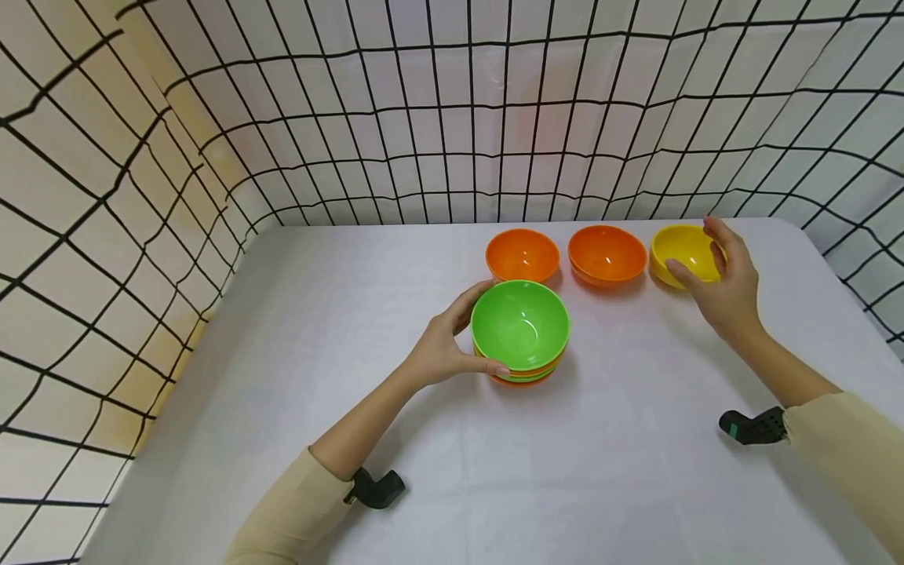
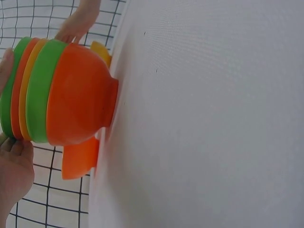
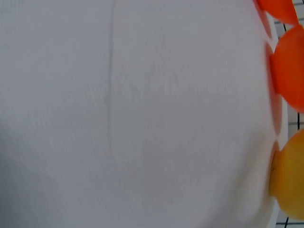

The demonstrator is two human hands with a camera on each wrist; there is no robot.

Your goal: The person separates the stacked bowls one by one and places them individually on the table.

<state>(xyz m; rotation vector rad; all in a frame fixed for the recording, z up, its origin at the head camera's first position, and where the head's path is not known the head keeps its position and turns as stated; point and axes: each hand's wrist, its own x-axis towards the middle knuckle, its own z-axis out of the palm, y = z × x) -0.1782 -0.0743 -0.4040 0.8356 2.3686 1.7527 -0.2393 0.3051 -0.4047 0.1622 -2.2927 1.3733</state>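
In the head view, my left hand (image 1: 445,347) holds a stack of nested bowls, thumb at the near side and fingers at the far left side. A green bowl (image 1: 520,326) tops the stack. The left wrist view shows orange, yellow and green bowls nested beneath it, with an orange bowl (image 2: 80,95) lowest, its foot at the table. My right hand (image 1: 733,289) is at a yellow bowl (image 1: 671,249) at the back right, thumb and fingers spread over its right part. The right wrist view shows that yellow bowl (image 3: 290,175) but not the hand.
Two single orange bowls, one (image 1: 521,253) just behind the stack and another (image 1: 607,255) beside the yellow one, stand in a row along the back. A white cloth covers the table (image 1: 339,314). Black grid netting (image 1: 452,110) rises behind and to the left.
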